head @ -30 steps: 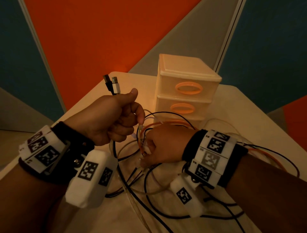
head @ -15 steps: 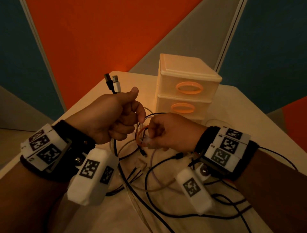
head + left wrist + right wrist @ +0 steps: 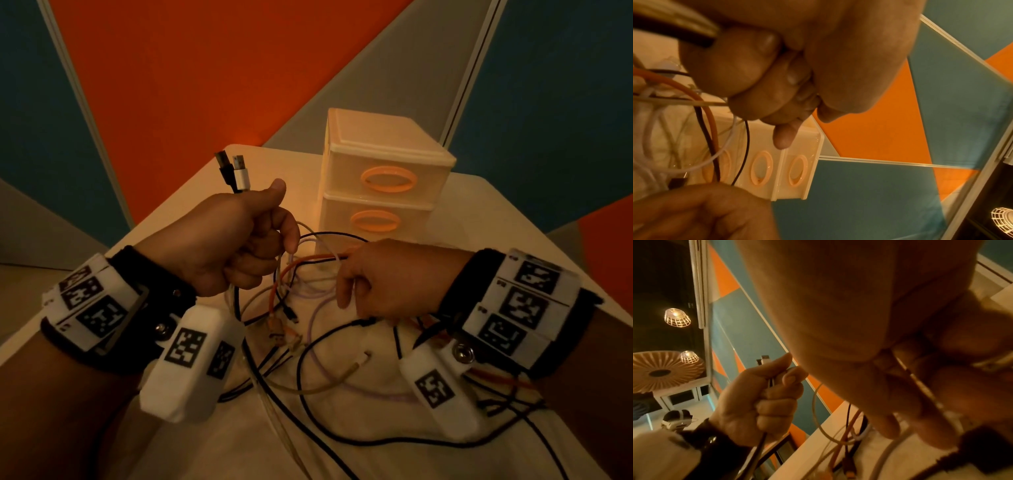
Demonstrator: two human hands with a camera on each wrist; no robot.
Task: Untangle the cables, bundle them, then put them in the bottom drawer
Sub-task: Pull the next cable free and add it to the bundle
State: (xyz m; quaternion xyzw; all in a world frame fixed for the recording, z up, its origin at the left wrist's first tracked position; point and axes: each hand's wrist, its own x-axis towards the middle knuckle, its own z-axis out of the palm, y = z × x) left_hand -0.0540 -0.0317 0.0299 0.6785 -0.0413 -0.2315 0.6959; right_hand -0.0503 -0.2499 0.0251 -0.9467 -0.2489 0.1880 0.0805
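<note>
A tangle of cables (image 3: 308,329), black, white, pale and one orange cable (image 3: 308,260), lies on the cream table (image 3: 479,219). My left hand (image 3: 239,240) is raised in a fist round a black and a white cable, their USB plugs (image 3: 236,171) sticking up above the thumb. My right hand (image 3: 380,277) is to its right, over the tangle, fingers curled round a thin pale cable (image 3: 920,386) that runs between them. The small plastic drawer unit (image 3: 380,164) with orange ring handles stands behind the hands; its bottom drawer is hidden behind my right hand.
The table's far edges (image 3: 534,226) lie close behind and right of the drawer unit. Cable loops (image 3: 342,438) trail toward me across the tabletop and under both wrists. Orange and teal wall panels (image 3: 205,68) stand behind.
My right hand has lifted from the tangle and pulled to the right, drawing cables sideways away from the left hand. The left fist has kept its grip and place.
</note>
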